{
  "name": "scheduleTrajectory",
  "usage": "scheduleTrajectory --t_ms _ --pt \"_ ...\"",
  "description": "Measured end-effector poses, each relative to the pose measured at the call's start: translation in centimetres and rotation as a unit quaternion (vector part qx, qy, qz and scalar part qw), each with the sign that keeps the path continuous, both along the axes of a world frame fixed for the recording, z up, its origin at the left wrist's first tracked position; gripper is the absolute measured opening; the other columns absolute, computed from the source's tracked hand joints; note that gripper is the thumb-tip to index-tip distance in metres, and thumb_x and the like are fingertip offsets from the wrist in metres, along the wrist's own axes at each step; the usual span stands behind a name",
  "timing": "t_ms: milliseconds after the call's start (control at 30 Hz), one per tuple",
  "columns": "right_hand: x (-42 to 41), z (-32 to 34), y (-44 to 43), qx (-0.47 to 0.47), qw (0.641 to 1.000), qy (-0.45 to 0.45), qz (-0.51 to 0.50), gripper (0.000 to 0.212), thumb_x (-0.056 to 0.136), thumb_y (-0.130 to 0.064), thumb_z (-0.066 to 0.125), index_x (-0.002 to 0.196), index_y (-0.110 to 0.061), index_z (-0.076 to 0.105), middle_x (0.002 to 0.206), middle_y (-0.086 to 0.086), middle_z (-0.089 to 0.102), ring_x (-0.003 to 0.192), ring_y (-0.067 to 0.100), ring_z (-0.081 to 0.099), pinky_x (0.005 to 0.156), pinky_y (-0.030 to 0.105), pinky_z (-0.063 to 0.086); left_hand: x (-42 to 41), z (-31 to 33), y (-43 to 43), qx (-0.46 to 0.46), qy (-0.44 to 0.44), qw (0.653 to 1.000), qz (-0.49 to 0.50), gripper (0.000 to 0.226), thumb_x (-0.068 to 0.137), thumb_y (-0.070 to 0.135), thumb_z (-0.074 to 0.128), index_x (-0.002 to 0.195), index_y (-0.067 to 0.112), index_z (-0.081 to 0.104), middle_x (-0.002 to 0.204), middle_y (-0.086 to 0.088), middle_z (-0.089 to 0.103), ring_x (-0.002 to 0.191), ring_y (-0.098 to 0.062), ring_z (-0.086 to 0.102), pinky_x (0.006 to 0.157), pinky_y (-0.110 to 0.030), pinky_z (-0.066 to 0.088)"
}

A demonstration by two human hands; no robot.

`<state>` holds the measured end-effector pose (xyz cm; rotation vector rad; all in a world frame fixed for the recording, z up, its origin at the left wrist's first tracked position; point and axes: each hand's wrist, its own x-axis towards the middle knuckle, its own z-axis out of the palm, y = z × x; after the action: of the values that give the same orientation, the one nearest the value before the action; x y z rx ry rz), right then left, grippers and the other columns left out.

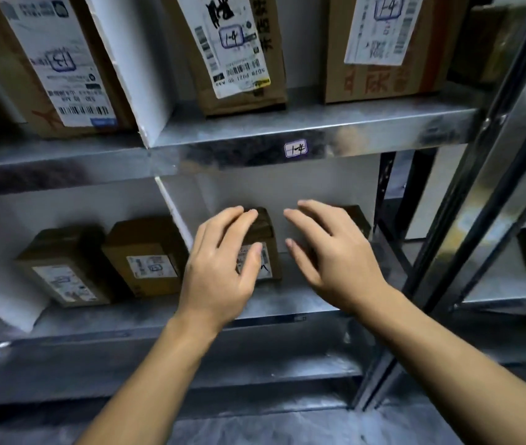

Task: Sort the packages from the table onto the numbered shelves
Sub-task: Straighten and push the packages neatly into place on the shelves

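A small brown cardboard package (266, 234) with a white label stands on the lower metal shelf (287, 303), right of a white divider (175, 213). My left hand (223, 261) hovers in front of it with relaxed fingers; whether it touches the box I cannot tell. My right hand (332, 252) is spread open just to the right, holding nothing. It partly hides another dark brown package (356, 216) behind it. A tag reading 1-4 (295, 149) sits on the upper shelf's edge.
Two brown labelled boxes (62, 268) (146, 255) stand left of the divider. On the upper shelf are boxes labelled 1-3 (59, 62) and 1-4 (236, 49) (383, 43). A metal upright (467, 187) bounds the bay on the right, with another rack beyond.
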<state>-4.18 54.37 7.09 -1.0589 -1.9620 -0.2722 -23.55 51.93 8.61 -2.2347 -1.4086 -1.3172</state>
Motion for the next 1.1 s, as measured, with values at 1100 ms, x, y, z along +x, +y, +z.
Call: scheduleTrajectory --t_ms 1100 --pt "-3.5 -8.0 8.9 -0.439 0.869 0.208 0.093 0.043 0.096 -0.018 0.061 0.139 -0.025 0.058 0.137 0.002 0.061 0.121 0.018 0.060 0.102 0.024 0.044 -0.8 -9.5 8.9 -0.231 -0.070 0.954 0.181 0.030 0.093 0.018 0.060 0.122 0.011 0.065 0.129 -0.021 0.054 0.115 -0.036 0.051 0.096 -0.031 0.037"
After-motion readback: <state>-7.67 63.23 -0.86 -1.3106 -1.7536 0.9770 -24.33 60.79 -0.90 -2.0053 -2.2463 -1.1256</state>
